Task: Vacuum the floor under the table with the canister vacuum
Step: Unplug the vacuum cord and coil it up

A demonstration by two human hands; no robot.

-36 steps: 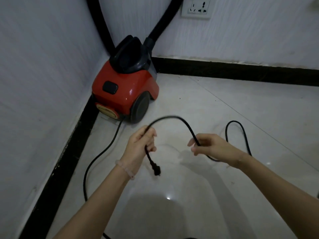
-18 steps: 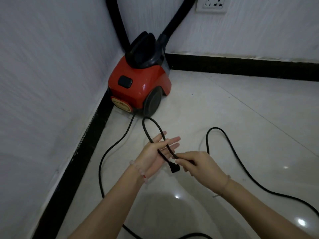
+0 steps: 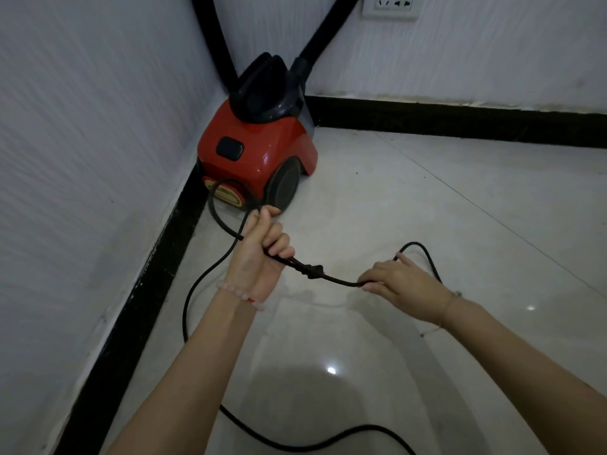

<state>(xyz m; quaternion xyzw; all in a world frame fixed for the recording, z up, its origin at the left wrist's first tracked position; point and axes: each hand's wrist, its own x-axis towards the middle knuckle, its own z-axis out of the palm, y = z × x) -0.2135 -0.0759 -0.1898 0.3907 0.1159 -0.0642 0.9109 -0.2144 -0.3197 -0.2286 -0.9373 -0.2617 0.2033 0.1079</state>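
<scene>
- The left hand [image 3: 262,254] is clenching a gathered loop of the black power cord [image 3: 203,277], with the plug [image 3: 312,270] sticking out just past its fingers.
- The right hand [image 3: 402,285] is pinching a farther stretch of the same cord between fingertips, its other fingers lying loose.
- The red canister vacuum [image 3: 256,152] is sitting in the corner on the tiled floor [image 3: 427,205], its black hose [image 3: 325,34] rising up the wall.
- Judged step: preparation, with the cord being handled; whether it is being coiled up or paid out cannot be told.
- If power is wanted, the next move calls for carrying the plug up to the wall socket [image 3: 391,6], well apart from both hands, prongs aligned.
- The socket and hose are being cut off by the top edge; no table is showing; the cord's slack is running out of view below; the plug's prongs are too small to read.
</scene>
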